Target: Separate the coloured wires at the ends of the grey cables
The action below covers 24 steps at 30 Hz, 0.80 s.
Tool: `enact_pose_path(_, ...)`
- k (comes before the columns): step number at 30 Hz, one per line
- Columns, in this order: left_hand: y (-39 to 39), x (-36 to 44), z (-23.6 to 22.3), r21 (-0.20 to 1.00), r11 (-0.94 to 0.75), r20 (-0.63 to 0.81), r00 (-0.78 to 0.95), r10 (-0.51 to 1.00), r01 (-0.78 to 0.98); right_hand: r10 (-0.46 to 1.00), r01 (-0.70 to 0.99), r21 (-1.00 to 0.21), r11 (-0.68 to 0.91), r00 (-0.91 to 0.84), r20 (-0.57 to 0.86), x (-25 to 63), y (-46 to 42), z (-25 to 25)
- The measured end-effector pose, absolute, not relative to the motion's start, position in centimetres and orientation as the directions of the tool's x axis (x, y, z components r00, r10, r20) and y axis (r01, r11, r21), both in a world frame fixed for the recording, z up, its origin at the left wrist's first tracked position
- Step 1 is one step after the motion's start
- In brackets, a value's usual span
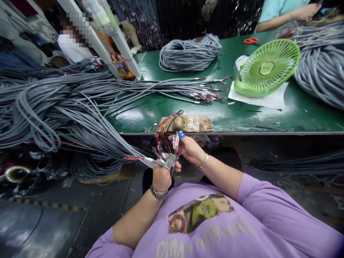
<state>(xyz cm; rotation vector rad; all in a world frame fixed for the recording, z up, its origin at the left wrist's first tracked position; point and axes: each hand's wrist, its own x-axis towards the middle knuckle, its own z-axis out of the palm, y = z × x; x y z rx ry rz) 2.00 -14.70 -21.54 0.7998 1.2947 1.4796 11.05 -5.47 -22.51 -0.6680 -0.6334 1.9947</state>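
Observation:
My left hand (pixel 161 177) is closed around a bunch of grey cables (pixel 137 154) near their stripped ends. Its thumb has a grey wrapping (pixel 170 161). Thin coloured wires (pixel 161 148) fan out above the fist, and one cable's orange and blue wires (pixel 134 157) point left. Beside it, my right hand (pixel 191 150) pinches a small pale pinkish piece (pixel 176 141) with dark marks, too small to name surely. A blue covering (pixel 181 134) sits on that thumb. Just beyond both hands, a taped wooden block (pixel 190 123) lies at the table edge with red and black wires by it.
Long grey cables (pixel 48 104) pile up on the left of the green table (pixel 139 120). Further back lie a coiled cable bundle (pixel 188 53), orange-handled scissors (pixel 251 41) and a green fan (pixel 266 68). More coils (pixel 322 71) are at right. A co-worker's arm (pixel 287 19) shows across the table.

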Motion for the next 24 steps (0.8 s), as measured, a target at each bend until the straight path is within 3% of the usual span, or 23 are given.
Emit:
enact_pose_path(8,-14.7,1.8,-21.9,0.974,0.052,-0.114,-0.279,0.953,-0.223,0.831,-0.569,-0.63,-0.529,-0.497,-0.249,11.4,-5.5,-22.7)
enact_pose_path(11,-15.2,1.6,-22.1,0.972,0.048,-0.112,-0.274,0.955,-0.231,0.735,-0.468,-0.615,-0.635,-0.612,-0.293,12.4,-5.5,-22.6)
enact_pose_path(14,-15.9,1.2,-22.7,0.978,0.042,-0.093,-0.25,0.964,-0.203,0.62,-0.292,-0.673,-0.679,-0.719,-0.314,13.7,-5.5,-22.4)
enact_pose_path(18,-16.5,0.7,-23.9,0.992,0.037,-0.063,-0.217,0.974,-0.121,0.553,-0.097,-0.823,-0.56,-0.783,-0.284,15.0,-5.6,-21.9)
enact_pose_path(24,-16.5,0.2,-24.1,0.997,0.072,-0.07,-0.078,0.994,0.021,0.587,-0.074,-0.923,-0.377,-0.79,-0.177,15.1,-6.1,-21.1)
